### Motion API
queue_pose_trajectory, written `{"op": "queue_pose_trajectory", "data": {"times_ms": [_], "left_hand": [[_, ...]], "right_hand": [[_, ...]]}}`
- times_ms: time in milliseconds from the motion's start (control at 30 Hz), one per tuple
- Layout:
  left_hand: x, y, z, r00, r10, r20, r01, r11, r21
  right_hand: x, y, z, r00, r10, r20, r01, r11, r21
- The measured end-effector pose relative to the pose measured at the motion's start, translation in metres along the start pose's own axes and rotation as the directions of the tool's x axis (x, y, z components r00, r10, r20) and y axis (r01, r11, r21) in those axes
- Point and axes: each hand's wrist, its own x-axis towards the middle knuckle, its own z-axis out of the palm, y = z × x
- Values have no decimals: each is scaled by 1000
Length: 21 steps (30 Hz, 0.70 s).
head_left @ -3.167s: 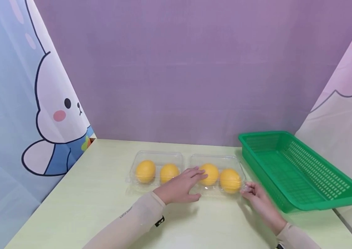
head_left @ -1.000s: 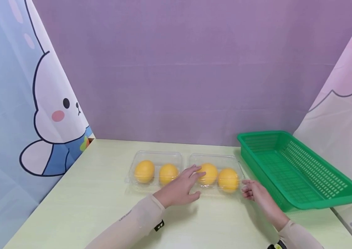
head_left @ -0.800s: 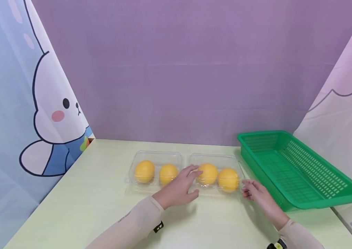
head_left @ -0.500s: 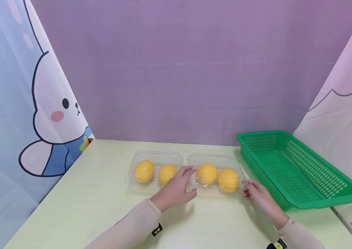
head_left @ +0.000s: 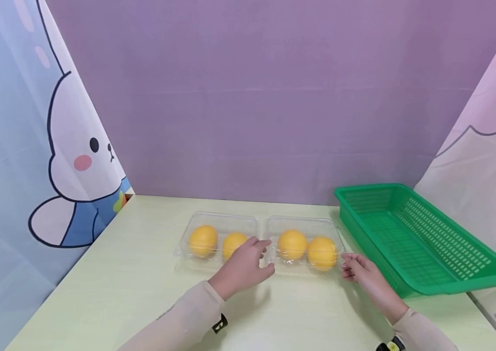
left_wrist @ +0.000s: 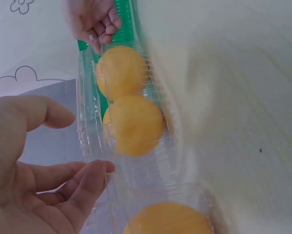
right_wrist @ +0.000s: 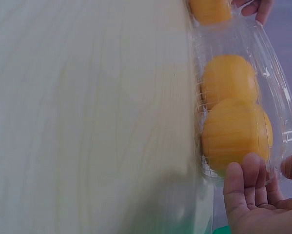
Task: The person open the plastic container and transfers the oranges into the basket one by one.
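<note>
Two clear plastic boxes lie side by side on the table in the head view, with two oranges in each. My right hand (head_left: 365, 279) pinches the right-hand end of the right box (head_left: 302, 223), its thumb (right_wrist: 291, 166) apart from its fingers (right_wrist: 251, 171) in the right wrist view. At that box's other end, my left hand (head_left: 242, 269) hovers by the gap between the boxes, thumb and index finger apart. It partly covers an orange (head_left: 233, 242) in the left box (head_left: 226, 218). Whether its fingertips touch plastic is hard to tell.
A green slotted basket (head_left: 428, 253) stands at the table's right, close to my right hand. Purple cloth (head_left: 248, 97) hangs behind the pale table (head_left: 112, 292), and printed cloths hang at both sides.
My left hand has drawn back to the left, from over the right box to the gap between the boxes. My right hand stays at the right box's end; the boxes have hardly moved.
</note>
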Motion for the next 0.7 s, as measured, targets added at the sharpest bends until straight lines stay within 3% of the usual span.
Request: {"op": "queue_pose_trajectory", "data": {"times_ms": [367,467,533,633,700], "left_hand": [[0,-5,0,996,92,8,-92,995,35],[1,-10,-3,990,138,-3,-136,981,140],[2,-14,-5,989,148,-5,-142,956,258],[4,-20,-8,992,123,14,-118,911,395],[4,-23,-9,995,92,38,-99,899,426]], "right_hand": [[0,2,0,1000,-8,-2,8,1000,10],[0,2,-1,1000,-13,0,13,1000,10],[0,2,-1,1000,-15,0,15,1000,10],[-1,2,-1,1000,-14,2,14,1000,12],[-1,1,-1,1000,-10,1,10,1000,13]]}}
